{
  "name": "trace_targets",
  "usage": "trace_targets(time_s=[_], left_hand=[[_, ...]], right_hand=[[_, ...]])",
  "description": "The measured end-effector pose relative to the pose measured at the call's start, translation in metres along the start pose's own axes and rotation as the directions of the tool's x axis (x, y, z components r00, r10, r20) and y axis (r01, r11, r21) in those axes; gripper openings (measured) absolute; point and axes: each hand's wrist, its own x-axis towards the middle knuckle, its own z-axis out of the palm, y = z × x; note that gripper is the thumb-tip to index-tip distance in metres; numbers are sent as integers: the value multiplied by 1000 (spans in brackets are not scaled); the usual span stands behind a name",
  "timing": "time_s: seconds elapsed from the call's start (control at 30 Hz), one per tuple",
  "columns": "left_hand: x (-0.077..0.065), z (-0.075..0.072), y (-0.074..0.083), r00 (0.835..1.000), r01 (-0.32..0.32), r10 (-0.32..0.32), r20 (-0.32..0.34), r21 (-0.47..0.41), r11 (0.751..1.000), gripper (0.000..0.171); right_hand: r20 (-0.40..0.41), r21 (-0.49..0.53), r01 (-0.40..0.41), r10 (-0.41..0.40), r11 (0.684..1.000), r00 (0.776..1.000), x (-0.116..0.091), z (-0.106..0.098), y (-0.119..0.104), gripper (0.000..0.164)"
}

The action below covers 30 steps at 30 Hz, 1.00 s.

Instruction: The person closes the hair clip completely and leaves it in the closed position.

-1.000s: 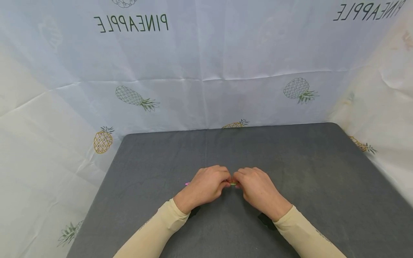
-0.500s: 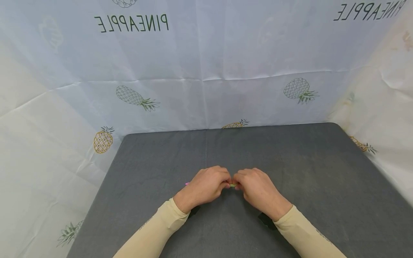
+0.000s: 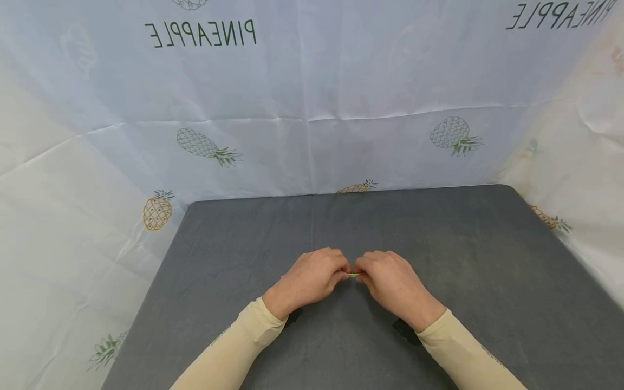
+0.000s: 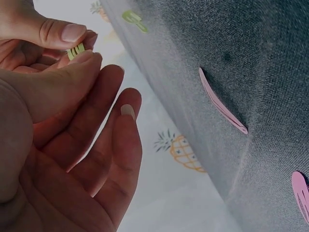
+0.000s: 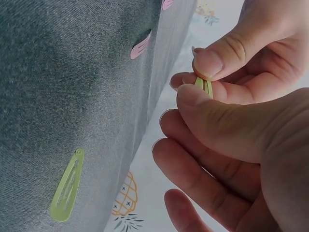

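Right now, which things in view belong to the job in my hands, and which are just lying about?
In the job:
held green clip, pinched at both ends
left hand
right hand

Apparently just lying about on the grey table, though possibly for later:
one pink clip
another pink clip
loose green clip

Left hand (image 4: pixel 63 133): thumb and index pinch a green hair clip (image 4: pixel 76 51), mostly hidden by fingertips.
Right hand (image 4: pixel 41 30): pinches the same clip from the far side.
Grey surface (image 4: pixel 280 72): bears a slim pink clip (image 4: pixel 219 104), a pink clip cut by the frame edge (image 4: pixel 300 193), and a blurred green shape (image 4: pixel 134 21), probably another clip.
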Motion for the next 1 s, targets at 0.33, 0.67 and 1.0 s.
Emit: trace_targets(time_s=[0.33, 0.67, 1.0], left_hand=[[4, -2, 2, 1000, 20, -20, -5, -4, 1000, 8], [6, -1, 5, 1000, 8, -8, -7, -16, 1000, 6], [7, 9, -4, 998, 48, -47, 41, -25, 999, 7]], right_hand=[[2, -13, -1, 1, 1000, 1000, -1, -1, 3, 26], [-7, -1, 10, -10, 1000, 1000, -2, -1, 6, 26], [33, 28, -18, 17, 999, 999, -3, 3, 11, 20]])
